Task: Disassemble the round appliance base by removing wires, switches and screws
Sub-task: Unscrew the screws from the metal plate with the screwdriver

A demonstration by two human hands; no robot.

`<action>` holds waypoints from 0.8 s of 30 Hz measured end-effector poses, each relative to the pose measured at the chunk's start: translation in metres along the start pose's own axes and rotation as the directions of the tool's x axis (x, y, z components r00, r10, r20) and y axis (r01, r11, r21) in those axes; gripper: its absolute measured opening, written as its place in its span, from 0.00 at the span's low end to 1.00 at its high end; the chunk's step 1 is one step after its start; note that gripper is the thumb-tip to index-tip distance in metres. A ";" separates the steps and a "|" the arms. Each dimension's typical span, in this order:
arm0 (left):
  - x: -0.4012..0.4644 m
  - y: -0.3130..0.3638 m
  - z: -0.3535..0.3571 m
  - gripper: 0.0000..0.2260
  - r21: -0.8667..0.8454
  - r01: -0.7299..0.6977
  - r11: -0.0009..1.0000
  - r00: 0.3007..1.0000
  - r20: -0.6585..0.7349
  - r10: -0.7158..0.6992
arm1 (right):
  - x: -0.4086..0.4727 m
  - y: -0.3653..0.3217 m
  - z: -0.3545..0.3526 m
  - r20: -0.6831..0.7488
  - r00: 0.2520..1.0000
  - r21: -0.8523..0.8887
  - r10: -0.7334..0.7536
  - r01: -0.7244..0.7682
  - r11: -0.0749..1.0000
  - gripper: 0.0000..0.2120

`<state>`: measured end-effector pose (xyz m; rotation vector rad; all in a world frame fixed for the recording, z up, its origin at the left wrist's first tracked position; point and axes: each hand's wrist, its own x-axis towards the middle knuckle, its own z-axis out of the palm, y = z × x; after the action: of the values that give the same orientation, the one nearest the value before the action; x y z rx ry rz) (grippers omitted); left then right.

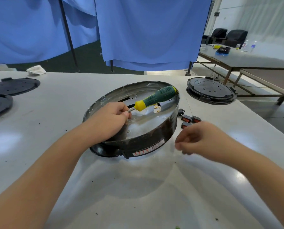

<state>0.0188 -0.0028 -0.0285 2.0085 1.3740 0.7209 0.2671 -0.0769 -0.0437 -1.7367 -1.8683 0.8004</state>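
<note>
The round appliance base (147,139) stands in the middle of the white table, a shiny metal shell with a black rim and a warning label on its near side. My left hand (109,121) reaches inside it and grips the metal shaft of a screwdriver with a green and yellow handle (156,98), the handle pointing up and to the right. My right hand (202,139) hovers blurred just right of the base, fingers loosely curled, holding nothing that I can see. Three red rocker switches (190,120) lie on the table behind that hand.
A stack of black round plates (210,91) sits at the back right. Two more black plates (10,86) lie at the far left. A crumpled white rag (36,70) rests at the table's far edge. Blue curtains hang behind; other tables stand to the right.
</note>
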 end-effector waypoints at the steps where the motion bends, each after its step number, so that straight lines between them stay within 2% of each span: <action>1: 0.000 0.000 0.001 0.12 0.007 -0.008 1.000 1.000 0.005 0.007 | 0.003 0.006 -0.010 -0.061 0.998 -0.025 0.029 -0.030 0.999 0.02; 6: -0.001 0.000 0.005 0.11 0.062 -0.033 0.998 0.999 0.016 0.032 | 0.023 0.037 -0.048 -0.290 0.952 -0.272 0.101 -0.183 0.945 0.03; 9: -0.001 -0.002 0.006 0.10 0.073 -0.047 0.996 0.999 0.029 0.045 | 0.037 0.050 -0.056 -0.325 0.936 -0.309 0.139 -0.243 0.919 0.02; 13: 0.000 -0.003 0.005 0.10 0.095 -0.073 0.993 0.997 0.042 0.070 | 0.046 0.059 -0.051 -0.296 0.935 -0.331 0.197 -0.294 0.897 0.03; 21: -0.001 -0.006 0.003 0.10 0.120 -0.115 0.986 0.988 0.112 0.102 | 0.044 0.062 -0.050 -0.295 0.936 -0.317 0.191 -0.284 0.905 0.09; 24: -0.001 -0.007 0.002 0.10 0.126 -0.129 0.984 0.986 0.126 0.114 | 0.042 0.052 -0.053 -0.387 0.920 -0.303 0.064 -0.193 0.933 0.12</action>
<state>0.0159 -0.0018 -0.0354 2.2187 1.2692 0.5654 0.3372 -0.0283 -0.0431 -2.0669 -1.7084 0.1692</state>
